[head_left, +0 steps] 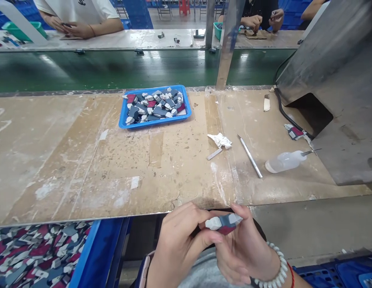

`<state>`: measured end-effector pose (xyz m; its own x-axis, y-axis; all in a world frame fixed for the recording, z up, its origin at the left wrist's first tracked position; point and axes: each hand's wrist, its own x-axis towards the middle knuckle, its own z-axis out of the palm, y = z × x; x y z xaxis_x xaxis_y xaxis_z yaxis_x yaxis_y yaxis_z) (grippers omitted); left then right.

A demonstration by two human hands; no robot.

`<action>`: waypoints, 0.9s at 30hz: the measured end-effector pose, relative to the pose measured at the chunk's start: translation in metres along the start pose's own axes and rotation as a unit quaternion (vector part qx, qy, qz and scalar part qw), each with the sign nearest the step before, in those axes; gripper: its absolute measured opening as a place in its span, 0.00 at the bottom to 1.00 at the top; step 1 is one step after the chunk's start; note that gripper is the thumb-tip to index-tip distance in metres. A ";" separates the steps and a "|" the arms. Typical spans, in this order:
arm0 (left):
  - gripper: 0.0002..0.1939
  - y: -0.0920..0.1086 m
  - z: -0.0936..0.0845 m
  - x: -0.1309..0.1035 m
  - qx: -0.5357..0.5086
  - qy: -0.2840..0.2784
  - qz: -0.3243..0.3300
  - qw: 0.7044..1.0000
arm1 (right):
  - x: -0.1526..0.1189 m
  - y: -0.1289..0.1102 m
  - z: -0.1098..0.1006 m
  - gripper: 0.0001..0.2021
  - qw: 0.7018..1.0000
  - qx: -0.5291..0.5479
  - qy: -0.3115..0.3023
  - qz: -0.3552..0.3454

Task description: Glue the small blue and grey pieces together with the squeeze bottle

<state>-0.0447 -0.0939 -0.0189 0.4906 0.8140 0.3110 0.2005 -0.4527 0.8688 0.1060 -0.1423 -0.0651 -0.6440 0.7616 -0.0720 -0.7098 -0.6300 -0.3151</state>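
Note:
Both hands meet below the table's front edge. My left hand (178,244) and my right hand (244,250) pinch one small piece (223,222) coloured white, grey-blue and dark red, held between thumbs and fingertips. The right wrist wears a white bead bracelet. A blue tray (154,122) on the worn wooden table (84,160) holds several similar pieces. A blue crate (87,256) at the lower left is filled with many more of them.
A metal rod tool (249,156), a crumpled white scrap (220,140), a small flat strip (215,154) and a clear squeeze bottle (285,161) lie right of centre. A grey metal machine housing (339,80) stands at right. Beyond a green conveyor belt (114,68), other people work.

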 end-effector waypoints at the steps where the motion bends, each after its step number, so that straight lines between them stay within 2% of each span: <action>1: 0.13 0.000 0.000 -0.001 0.003 0.007 -0.009 1.000 | 0.001 0.001 0.000 0.39 1.000 0.019 -0.017 0.004; 4: 0.08 -0.002 0.000 -0.002 0.013 0.034 -0.028 0.999 | 0.002 0.000 0.002 0.42 0.999 0.045 -0.022 0.004; 7: 0.10 -0.004 -0.001 -0.004 -0.011 0.052 -0.029 0.998 | 0.001 -0.002 0.004 0.44 0.998 0.049 -0.027 0.021; 10: 0.09 -0.006 -0.002 -0.006 -0.098 0.020 -0.050 0.994 | -0.001 -0.003 0.005 0.44 0.995 0.073 -0.059 0.034; 15: 0.09 -0.003 -0.003 -0.006 -0.210 -0.008 -0.145 0.967 | -0.003 -0.002 0.006 0.39 0.988 0.099 -0.110 0.054; 20: 0.14 0.003 -0.001 -0.004 -0.217 0.010 -0.186 0.958 | -0.004 -0.002 0.003 0.37 0.983 0.115 -0.119 0.075; 27: 0.12 0.002 0.002 -0.003 -0.227 0.023 -0.204 0.952 | -0.005 0.000 0.001 0.38 0.977 0.147 -0.140 0.070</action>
<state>-0.0443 -0.0981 -0.0190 0.4105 0.9082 -0.0812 -0.0257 0.1006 0.9946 0.1094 -0.1463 -0.0642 -0.7637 0.6201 0.1796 -0.6346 -0.7722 -0.0322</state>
